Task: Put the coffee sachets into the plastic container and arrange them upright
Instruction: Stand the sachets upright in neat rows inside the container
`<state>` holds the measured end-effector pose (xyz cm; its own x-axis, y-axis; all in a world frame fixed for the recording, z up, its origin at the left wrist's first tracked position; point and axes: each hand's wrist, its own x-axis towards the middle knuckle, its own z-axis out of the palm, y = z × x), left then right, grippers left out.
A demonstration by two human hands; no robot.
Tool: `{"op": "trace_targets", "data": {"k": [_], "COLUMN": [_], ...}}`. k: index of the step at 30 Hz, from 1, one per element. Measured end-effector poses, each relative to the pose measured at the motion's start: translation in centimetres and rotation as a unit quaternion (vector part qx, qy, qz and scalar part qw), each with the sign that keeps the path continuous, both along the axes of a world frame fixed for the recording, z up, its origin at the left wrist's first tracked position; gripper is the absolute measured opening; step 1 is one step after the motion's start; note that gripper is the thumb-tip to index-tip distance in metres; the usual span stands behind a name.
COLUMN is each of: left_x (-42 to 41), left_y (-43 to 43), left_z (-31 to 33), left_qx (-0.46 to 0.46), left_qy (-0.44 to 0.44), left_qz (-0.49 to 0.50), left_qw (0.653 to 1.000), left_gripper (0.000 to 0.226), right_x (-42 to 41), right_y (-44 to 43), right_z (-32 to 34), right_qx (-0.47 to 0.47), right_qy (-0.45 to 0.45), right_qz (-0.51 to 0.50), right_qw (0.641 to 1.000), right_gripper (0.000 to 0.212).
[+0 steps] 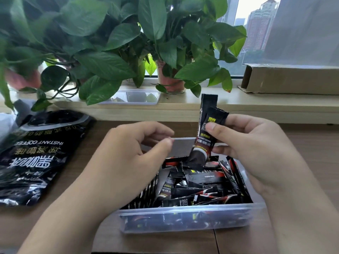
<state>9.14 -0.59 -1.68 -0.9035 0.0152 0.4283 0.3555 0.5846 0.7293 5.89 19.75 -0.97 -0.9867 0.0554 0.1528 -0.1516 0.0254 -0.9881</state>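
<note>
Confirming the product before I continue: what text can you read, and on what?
"INSTANT COFFEE": upside down on the black bag.
"速溶咖啡", "黑咖啡": upside down, same bag.
"INSTANT COFFEE": on the sachet held by the right hand.
The sachet's yellow logo and other print, and the loose sachets in the container: too blurred to read.

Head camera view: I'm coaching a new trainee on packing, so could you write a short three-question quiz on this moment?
1. True or false: the left hand grips a sachet.
2. Where does the instant coffee bag lie? A in the plastic container; B on the table, left of the container; C on the windowsill.
3. Fill in: the right hand holds ___ coffee sachets.
Key: 1 false; 2 B; 3 two.
</note>
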Motion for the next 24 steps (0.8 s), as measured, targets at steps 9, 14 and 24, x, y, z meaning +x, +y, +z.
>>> {"op": "trace_targets", "data": {"k": [9, 14, 24], "left_x": [0.5, 0.9, 0.3], "left_y": [2.4, 3.3, 1.9], "left_z": [-1.3, -0.9, -1.2], "left_qx": [0.002, -0.129, -0.114], "left_qy": [-0.005, 0.004, 0.010], "left_qz": [-0.040, -0.044, -0.043], "left_qw": [0.999, 0.991, 0.992], "left_gripper": [0.056, 0.083, 0.060], "right_x": [0.4, 0.8, 1.0], "right_y": [-0.8, -1.8, -2.0], "right_z": [-0.4, -0.6, -0.7], "right_qx": [-0.059, -0.033, 0.091], "right_qy": [-0.028, -0.008, 0.040], "right_qz": [0.095, 0.065, 0.022], "right_qw": [0.993, 0.997, 0.995], "right_gripper": [0.007, 0.012, 0.047]}}
